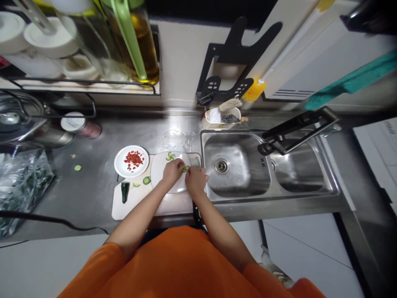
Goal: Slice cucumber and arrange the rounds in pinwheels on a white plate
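Observation:
Over a white plate (161, 180), my left hand (173, 171) and my right hand (196, 182) are close together, fingers pinched on green cucumber slices (185, 169) at the plate's right side. A small fan of cucumber slices (170, 156) lies at the plate's far edge. The plate rests on a white cutting board (119, 210). To the left on the board are a dark green cucumber piece (125, 192), thin pale slices (135, 185) and a round cucumber slice (147, 180). A round white plate (118, 162) holds small red pieces (134, 160), possibly goji berries.
A double steel sink (242, 190) with a black faucet (291, 128) is on the right. A sponge caddy (221, 122) stands behind it. Leftward are a bag of greens (25, 190), a jar (81, 125) and a pot (46, 132). A black handle (196, 212) sits at the board's right edge.

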Available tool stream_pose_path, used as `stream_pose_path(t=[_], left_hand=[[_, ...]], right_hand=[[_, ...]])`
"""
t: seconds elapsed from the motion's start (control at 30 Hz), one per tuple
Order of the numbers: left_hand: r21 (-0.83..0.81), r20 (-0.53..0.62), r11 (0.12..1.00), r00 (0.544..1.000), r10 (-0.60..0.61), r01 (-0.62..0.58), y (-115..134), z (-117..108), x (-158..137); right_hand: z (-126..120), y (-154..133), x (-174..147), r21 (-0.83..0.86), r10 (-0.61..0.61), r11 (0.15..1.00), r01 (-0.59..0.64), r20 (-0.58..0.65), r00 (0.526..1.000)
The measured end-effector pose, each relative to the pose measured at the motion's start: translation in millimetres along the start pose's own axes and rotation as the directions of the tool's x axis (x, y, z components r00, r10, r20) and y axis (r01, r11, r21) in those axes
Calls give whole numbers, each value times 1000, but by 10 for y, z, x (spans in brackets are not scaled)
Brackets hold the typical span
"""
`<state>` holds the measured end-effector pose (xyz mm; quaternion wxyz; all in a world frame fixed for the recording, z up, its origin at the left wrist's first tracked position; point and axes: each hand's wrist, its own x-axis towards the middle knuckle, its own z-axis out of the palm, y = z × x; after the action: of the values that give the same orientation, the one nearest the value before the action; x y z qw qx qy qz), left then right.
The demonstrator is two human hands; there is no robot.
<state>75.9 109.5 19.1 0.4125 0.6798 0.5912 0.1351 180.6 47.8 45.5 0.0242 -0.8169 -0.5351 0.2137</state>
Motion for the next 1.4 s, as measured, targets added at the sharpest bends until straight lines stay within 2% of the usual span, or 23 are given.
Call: stream_pose_path(t=[0.13, 0.3, 0.4, 0.5, 0.6, 0.7, 0.77, 0.93, 1.13, 1.4], left_hand=[[19, 14, 1000, 1000, -2, 2, 33, -24, -32], [-2, -21, 1000, 1000, 24, -24, 31, -28, -57], [-21, -77, 999, 996, 37, -38, -6, -104, -113], [-8, -182, 999, 983, 31, -33, -123, -300, -268], [17, -299, 999, 954, -29, 36, -347, -574, -527], [50, -394, 981, 906, -155, 190, -619, -808, -816], [81, -421, 957, 880, -220, 278, -774, -884, -971], [115, -391, 948, 890, -233, 298, -965, -794, -1104], [134, -379, 954, 903, -202, 269, -996, -639, -1028], [147, -349, 948, 912, -217, 283, -1011, -647, -987]], right_hand=[[-17, -8, -20, -23, 3, 1000, -3, 5, 1000], [-72, 5, -62, -5, -24, 1000, 25, 25, 999], [-130, 53, -105, 23, -27, 999, 26, 18, 999], [-172, 138, -166, 52, -36, 998, 35, 14, 999], [-165, 226, -252, 70, -58, 996, 56, 26, 998], [-123, 267, -358, 80, -108, 991, 106, 29, 994], [-94, 254, -429, 84, -149, 986, 146, 32, 988], [-57, 146, -544, 74, -212, 976, 207, 58, 976], [-24, 106, -590, 56, -243, 969, 239, 66, 968], [-1, 151, -637, 35, -224, 975, 221, 77, 972]])
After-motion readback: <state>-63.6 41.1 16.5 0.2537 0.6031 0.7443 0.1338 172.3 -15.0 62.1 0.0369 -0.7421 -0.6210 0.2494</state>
